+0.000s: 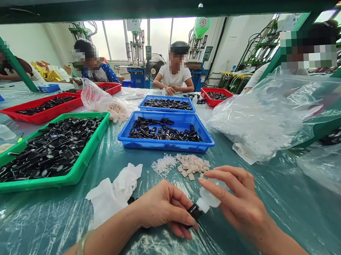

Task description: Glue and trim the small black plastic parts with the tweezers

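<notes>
My left hand (169, 207) pinches a small glossy black plastic part (194, 212) between thumb and fingers, low in the middle of the head view. Around a translucent squeeze bottle (211, 197) curve the fingers of my right hand (237, 200). The bottle is tilted, and its white cap end meets or nearly meets the black part; its exact tip is hidden. Beyond my hands lie a pile of small beige pads (193, 165) and a pile of thin clear-white pieces (163, 164). A crumpled white cloth (115, 191) rests left of my left hand.
A blue tray (165, 146) and a green tray (75, 174) hold many black parts. Plastic bags of pale pieces stand right (253, 130) and behind (118, 111). A green frame post (283, 55) rises at right. Several people sit across the plastic-covered table.
</notes>
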The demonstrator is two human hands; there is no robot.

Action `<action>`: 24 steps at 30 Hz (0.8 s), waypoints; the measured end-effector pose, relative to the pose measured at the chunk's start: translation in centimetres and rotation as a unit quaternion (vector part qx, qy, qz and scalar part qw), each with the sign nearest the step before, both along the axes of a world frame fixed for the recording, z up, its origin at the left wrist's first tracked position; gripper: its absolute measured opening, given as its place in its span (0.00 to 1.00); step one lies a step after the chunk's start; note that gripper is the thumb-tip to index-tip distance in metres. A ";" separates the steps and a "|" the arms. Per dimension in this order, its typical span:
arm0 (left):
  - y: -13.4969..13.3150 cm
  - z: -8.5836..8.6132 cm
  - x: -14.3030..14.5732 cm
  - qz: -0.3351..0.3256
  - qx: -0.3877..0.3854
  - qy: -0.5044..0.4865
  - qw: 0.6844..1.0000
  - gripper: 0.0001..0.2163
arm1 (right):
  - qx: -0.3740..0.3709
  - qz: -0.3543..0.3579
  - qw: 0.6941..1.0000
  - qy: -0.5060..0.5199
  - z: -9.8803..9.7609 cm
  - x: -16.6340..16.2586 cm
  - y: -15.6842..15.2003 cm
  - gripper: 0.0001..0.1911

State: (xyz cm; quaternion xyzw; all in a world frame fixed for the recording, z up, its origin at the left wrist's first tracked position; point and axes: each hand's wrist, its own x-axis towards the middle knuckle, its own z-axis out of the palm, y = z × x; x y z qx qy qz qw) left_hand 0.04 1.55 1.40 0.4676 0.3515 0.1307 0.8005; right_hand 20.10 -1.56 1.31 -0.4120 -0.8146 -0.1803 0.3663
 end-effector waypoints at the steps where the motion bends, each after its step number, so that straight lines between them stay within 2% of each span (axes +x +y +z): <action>1: 0.0 0.0 0.0 0.000 0.001 -0.001 1.000 0.12 | -0.001 0.001 1.000 -0.001 -0.1 0.0 0.0 0.18; 13: 0.0 0.2 0.0 -0.006 0.004 0.003 1.000 0.12 | 0.017 0.004 0.999 -0.046 0.9 0.0 0.1 0.17; 24: 0.0 -0.2 0.1 -0.005 -0.005 0.005 1.000 0.13 | 0.018 -0.003 0.999 -0.032 0.8 -0.2 0.1 0.17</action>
